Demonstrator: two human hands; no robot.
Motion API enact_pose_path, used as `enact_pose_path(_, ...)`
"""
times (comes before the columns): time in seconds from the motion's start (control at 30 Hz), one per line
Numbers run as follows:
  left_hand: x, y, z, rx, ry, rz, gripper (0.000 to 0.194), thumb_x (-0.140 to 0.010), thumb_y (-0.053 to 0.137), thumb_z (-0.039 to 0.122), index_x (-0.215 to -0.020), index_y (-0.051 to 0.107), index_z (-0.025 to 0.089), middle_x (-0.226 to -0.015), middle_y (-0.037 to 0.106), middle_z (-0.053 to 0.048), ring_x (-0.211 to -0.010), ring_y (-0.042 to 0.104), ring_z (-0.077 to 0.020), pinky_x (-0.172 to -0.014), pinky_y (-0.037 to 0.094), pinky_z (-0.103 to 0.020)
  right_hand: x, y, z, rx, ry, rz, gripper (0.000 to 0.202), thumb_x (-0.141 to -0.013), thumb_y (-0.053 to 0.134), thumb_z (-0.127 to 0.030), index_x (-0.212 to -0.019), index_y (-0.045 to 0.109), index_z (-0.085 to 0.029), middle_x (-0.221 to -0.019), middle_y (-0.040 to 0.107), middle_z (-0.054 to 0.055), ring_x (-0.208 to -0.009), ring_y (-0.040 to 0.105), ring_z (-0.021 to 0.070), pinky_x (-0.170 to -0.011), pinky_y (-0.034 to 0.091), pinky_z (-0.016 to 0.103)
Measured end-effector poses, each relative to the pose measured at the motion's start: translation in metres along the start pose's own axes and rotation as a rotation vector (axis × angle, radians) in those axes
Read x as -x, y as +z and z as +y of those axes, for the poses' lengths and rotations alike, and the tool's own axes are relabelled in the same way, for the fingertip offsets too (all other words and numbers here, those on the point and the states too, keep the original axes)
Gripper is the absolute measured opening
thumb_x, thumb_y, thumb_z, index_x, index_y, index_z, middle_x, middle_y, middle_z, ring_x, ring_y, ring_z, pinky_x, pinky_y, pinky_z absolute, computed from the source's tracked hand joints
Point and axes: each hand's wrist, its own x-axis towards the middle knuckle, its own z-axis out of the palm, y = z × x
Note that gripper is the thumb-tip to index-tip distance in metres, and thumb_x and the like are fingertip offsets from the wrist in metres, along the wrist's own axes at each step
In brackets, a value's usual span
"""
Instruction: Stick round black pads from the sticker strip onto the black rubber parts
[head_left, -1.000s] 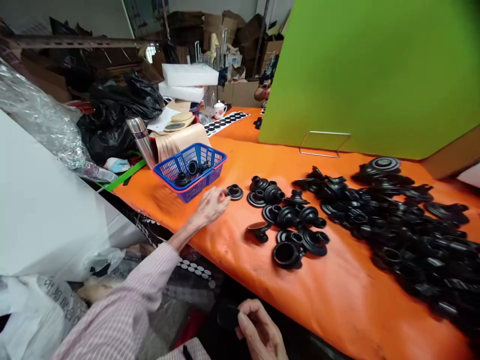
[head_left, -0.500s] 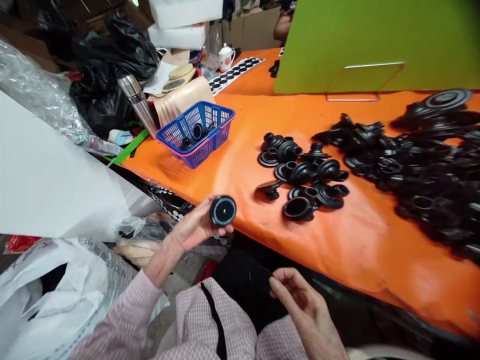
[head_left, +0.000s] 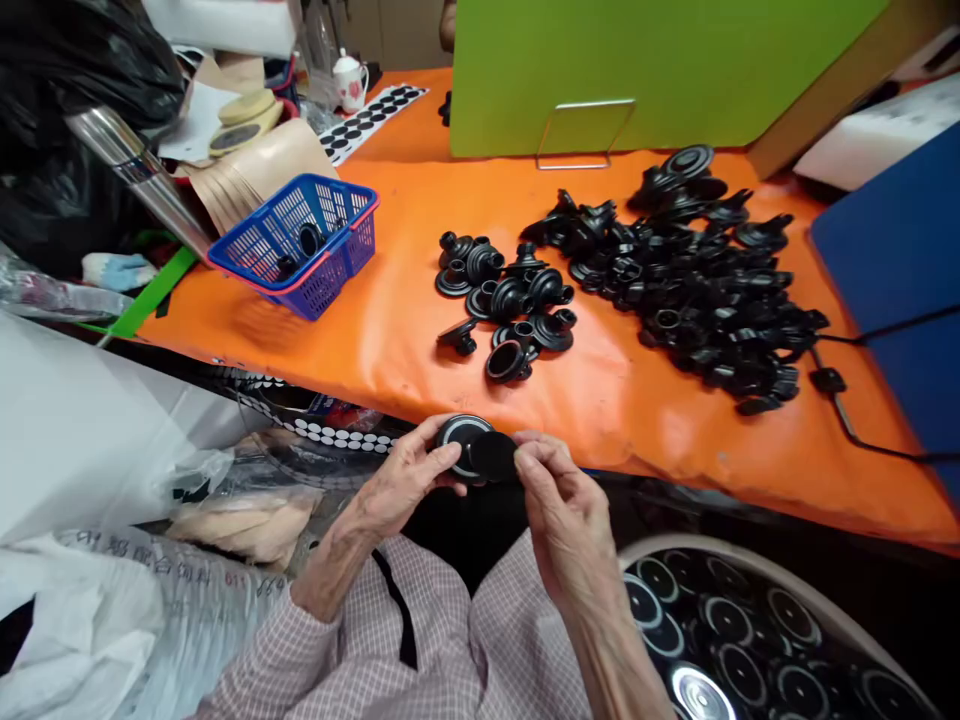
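Note:
Just off the front edge of the orange table, my left hand grips a round black part with a pale ring on its face, the thumb resting on it. My right hand pinches a thin black disc by its right edge. The disc overlaps the right side of the round part's face. Several black parts lie in a small group on the table beyond my hands, and a larger pile spreads to the right.
A blue basket holding a few black parts stands at the left on the orange table. Behind are a steel flask, a lidded cup and a green board. A round tub of black parts is at lower right.
The view has swung to the right, bringing the tub into sight. My right hand has risen to my left hand, and a black disc now shows in its fingers over the round part.

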Motion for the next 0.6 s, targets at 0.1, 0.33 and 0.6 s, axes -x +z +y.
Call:
enact_pose_path(0.1,0.002,0.004,-0.001,0.034,-0.008,-0.034,0.037,-0.079,0.070,0.025,-0.115,0.061,0.017,-0.114,0.064,-0.009,-0.085,0.067,-0.0173,-0.069,0.055,-0.027,0.001,-0.001,0.004,0.029,-0.054,0.037,0.019,-0.077,0.071,-0.040,-0.075,0.067,-0.022,-0.100,0.056,0.001,-0.096,0.053,0.0155,-0.085,0.042,0.028)
enact_pose_path(0.33,0.002,0.011,0.000,0.096,-0.009,-0.021,0.045,-0.073,0.072,0.016,-0.117,0.061,0.018,-0.122,0.062,-0.010,-0.097,0.066,-0.0225,-0.074,0.059,-0.033,0.004,0.002,0.007,0.101,-0.105,0.061,0.020,-0.080,0.068,-0.040,-0.075,0.067,-0.021,-0.101,0.055,0.002,-0.093,0.054,0.0152,-0.080,0.043,0.027)
enact_pose_path(0.6,0.003,0.010,-0.001,0.079,-0.011,0.002,0.046,-0.070,0.075,0.020,-0.115,0.064,0.018,-0.117,0.064,-0.010,-0.104,0.063,-0.0268,-0.077,0.058,-0.036,0.004,0.007,0.007,0.204,-0.132,0.071,0.023,-0.082,0.065,-0.041,-0.073,0.066,-0.020,-0.102,0.055,0.004,-0.098,0.054,0.0181,-0.081,0.045,0.030)
